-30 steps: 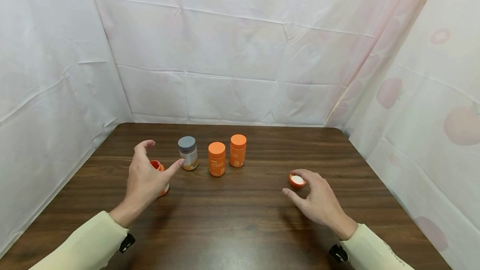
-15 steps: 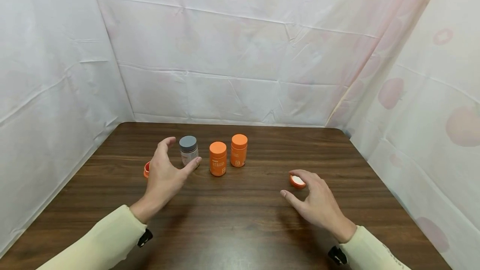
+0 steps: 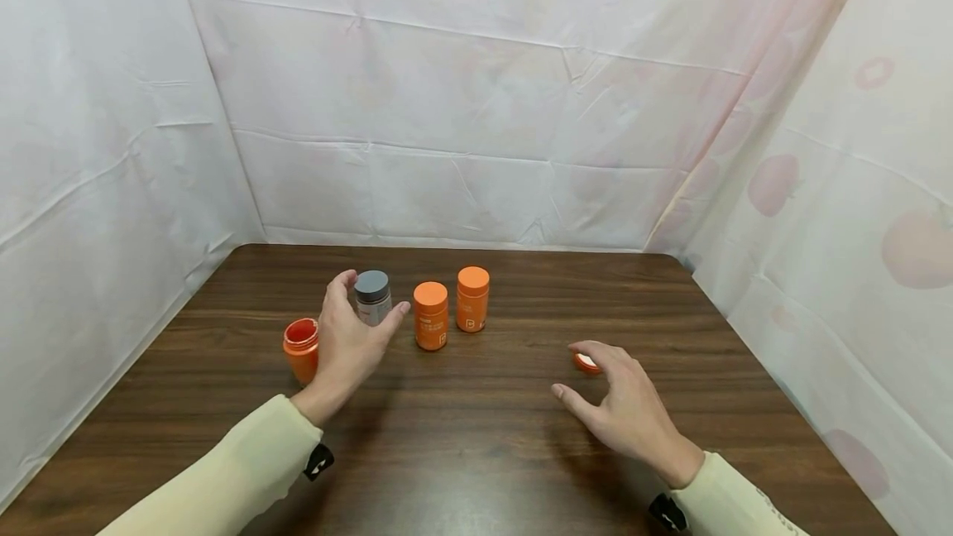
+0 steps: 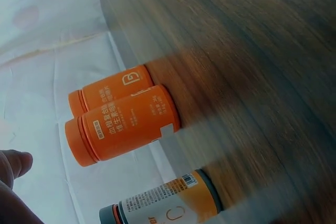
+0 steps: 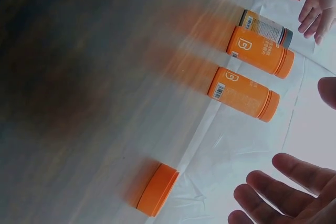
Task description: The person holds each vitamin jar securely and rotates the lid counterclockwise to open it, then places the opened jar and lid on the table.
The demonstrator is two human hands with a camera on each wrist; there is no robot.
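On the table (image 3: 476, 437), left hand (image 3: 350, 347) half hiding grey-lidded jar (image 3: 372, 294), right hand (image 3: 628, 408) likewise orange cap (image 3: 586, 363), grips wide

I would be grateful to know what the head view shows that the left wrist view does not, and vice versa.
Of the two, only the head view shows the lidless orange bottle and the left sleeve. Only the left wrist view shows the barcode on the grey-lidded bottle. Both show that bottle, the nearer lidded orange bottle, the farther one and the loose orange lid on the table.
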